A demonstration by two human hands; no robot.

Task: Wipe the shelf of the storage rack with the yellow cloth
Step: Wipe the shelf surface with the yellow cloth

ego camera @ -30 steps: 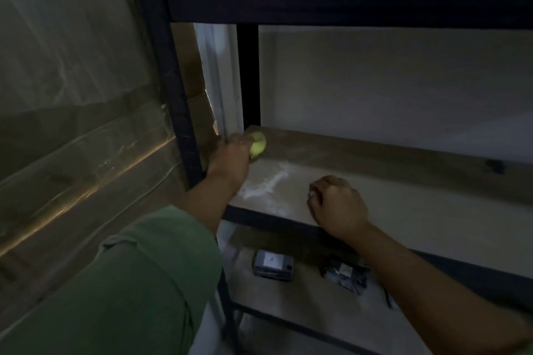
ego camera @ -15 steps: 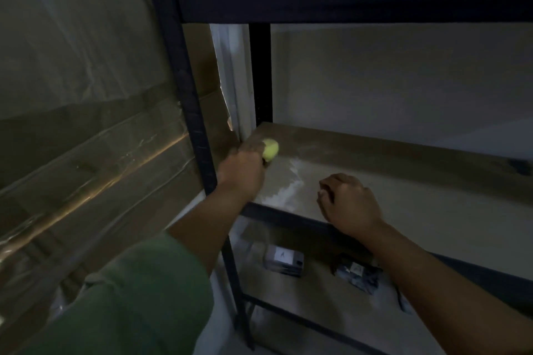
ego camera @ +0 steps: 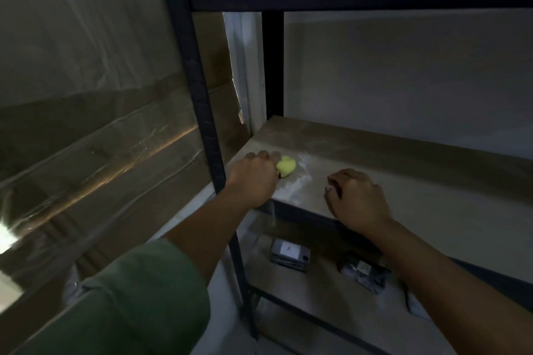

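On the shelf (ego camera: 403,181), yellow cloth (ego camera: 286,166) bunched under left hand (ego camera: 255,177).

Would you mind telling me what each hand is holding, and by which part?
The left hand grips the bunched yellow cloth by its near side. The right hand holds nothing visible.

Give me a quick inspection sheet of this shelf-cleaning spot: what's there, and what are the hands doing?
Surface: shelf, pale dusty streak near its left front corner.
Job's things: yellow cloth, bunched, on the shelf.
Clutter: grey box marked A and dark packet on the lower shelf.
Hands: left hand closed on the cloth; right hand curled, empty, resting at the shelf's front edge.
Cables: nothing seen.
Surroundings: dark rack post, plastic-wrapped cardboard left, pale wall behind.
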